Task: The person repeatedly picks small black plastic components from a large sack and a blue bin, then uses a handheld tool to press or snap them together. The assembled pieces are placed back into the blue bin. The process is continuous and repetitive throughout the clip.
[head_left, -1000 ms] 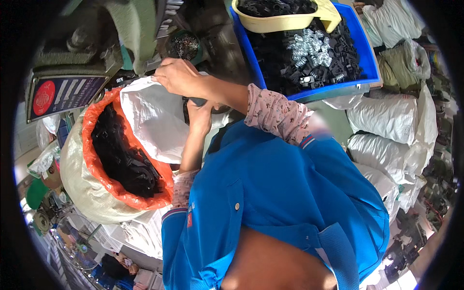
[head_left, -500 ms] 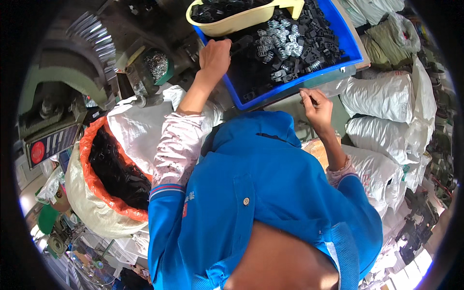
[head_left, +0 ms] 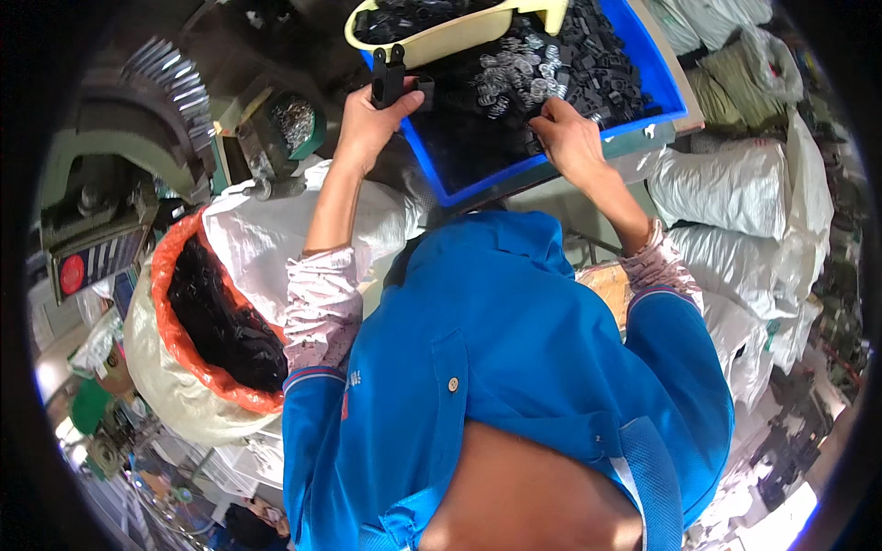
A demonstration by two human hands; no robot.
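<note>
My left hand (head_left: pixel 366 133) is closed around a black plastic part (head_left: pixel 387 81) with a forked, two-pronged top, held upright at the left edge of the blue tray (head_left: pixel 496 185). My right hand (head_left: pixel 571 142) is inside the tray's near side, with fingertips pinched together among the contents; whatever they grip is hidden. Just beyond those fingertips lies a pile of silvery coil springs (head_left: pixel 514 78). Many small black plastic pieces (head_left: pixel 611 69) are heaped to the right of the springs. A pale yellow scoop-like container (head_left: pixel 432 46) filled with black parts rests across the tray's far left.
An open sack with an orange liner (head_left: pixel 170 317) holds black parts at my left. Beyond it are a green machine (head_left: pixel 69 202) and a green bin of small metal pieces (head_left: pixel 299 124). Stuffed white sacks (head_left: pixel 721 188) are stacked at my right.
My left hand has drawn back leftward from the tray, lifting the black part upright. My right hand has moved forward and left, from outside the near rim to the springs and small pieces.
</note>
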